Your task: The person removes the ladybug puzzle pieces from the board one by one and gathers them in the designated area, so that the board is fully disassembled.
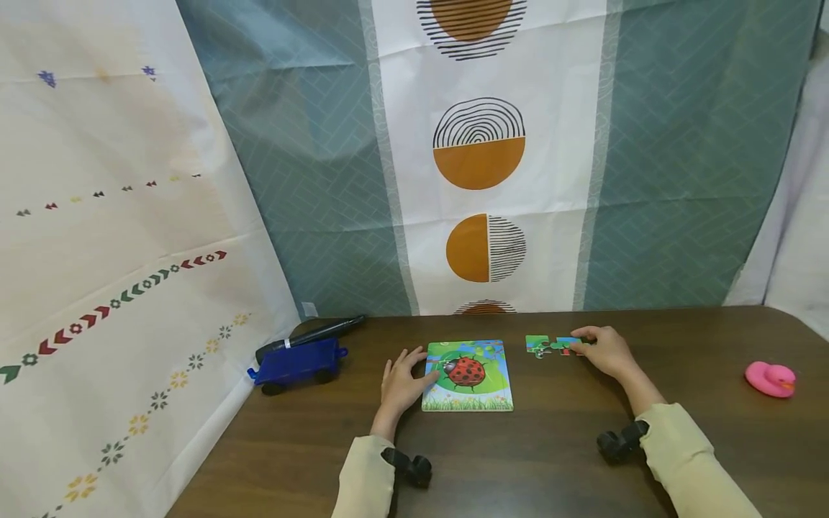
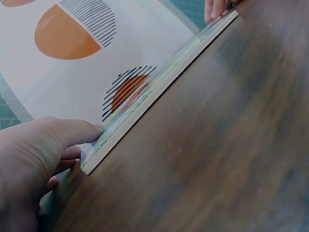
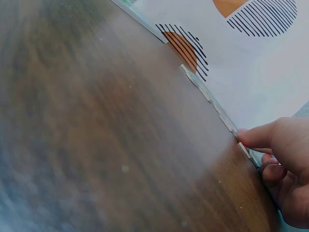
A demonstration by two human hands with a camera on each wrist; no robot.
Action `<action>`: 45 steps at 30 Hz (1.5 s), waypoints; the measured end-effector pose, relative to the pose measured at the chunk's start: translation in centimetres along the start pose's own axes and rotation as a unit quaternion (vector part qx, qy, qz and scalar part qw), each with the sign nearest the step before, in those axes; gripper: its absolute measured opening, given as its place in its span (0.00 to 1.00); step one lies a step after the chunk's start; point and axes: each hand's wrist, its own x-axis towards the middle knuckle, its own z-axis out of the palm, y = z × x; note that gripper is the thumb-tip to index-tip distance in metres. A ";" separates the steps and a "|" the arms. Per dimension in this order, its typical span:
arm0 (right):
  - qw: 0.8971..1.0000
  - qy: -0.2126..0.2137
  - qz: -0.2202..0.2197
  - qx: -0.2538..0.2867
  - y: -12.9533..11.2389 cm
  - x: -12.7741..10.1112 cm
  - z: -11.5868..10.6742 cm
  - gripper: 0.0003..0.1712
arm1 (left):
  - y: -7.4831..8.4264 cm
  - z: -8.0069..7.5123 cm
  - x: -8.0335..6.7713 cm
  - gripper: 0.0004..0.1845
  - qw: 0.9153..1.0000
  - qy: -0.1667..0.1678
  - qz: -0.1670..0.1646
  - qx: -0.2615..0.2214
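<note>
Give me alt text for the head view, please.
A person's left hand rests on the left edge of a ladybug board on a brown table; their right hand pinches puzzle pieces to the board's right. A blue toy cart and black marker lie left, a pink duck right.

Puzzle pieces (image 1: pixel 554 345) right of board (image 1: pixel 468 375)

Head view bright, light even and diffuse; source cannot be told. White panel of the hanging cloth (image 1: pixel 557 165) reads clean, creases faintly shaded. Dark worktop (image 1: pixel 518 460) carries a dull sheen; soft shadows beside the sleeves (image 1: pixel 693 460). Print on the puzzle pieces (image 1: pixel 537 343) too small to read. Wrist views hazier, low contrast: worktop grain smeared, pale reflection in the right one, cloth washed out.
</note>
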 end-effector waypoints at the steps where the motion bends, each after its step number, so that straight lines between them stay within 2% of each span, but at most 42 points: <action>1: 1.000 0.000 0.001 0.000 -0.1 0.0 0.1 0.25 | -0.1 -0.1 -0.1 0.27 1.000 0.001 -0.001 -0.001; 12: 1.000 -0.003 0.011 0.006 -0.4 0.2 0.5 0.25 | -0.4 -0.7 -0.4 0.27 1.000 -0.001 -0.003 -0.004; 35: 0.998 0.015 0.034 0.044 0.4 -0.3 0.3 0.26 | -0.2 0.2 -0.3 0.27 1.000 0.000 -0.006 -0.003; 40: 0.995 0.036 0.032 0.084 -0.9 0.1 0.1 0.26 | -0.1 0.0 0.2 0.27 1.000 0.001 0.001 0.001; 45: 0.994 0.040 -0.013 0.097 -3.1 0.4 1.0 0.22 | 0.0 0.3 0.2 0.27 1.000 0.010 0.002 -0.005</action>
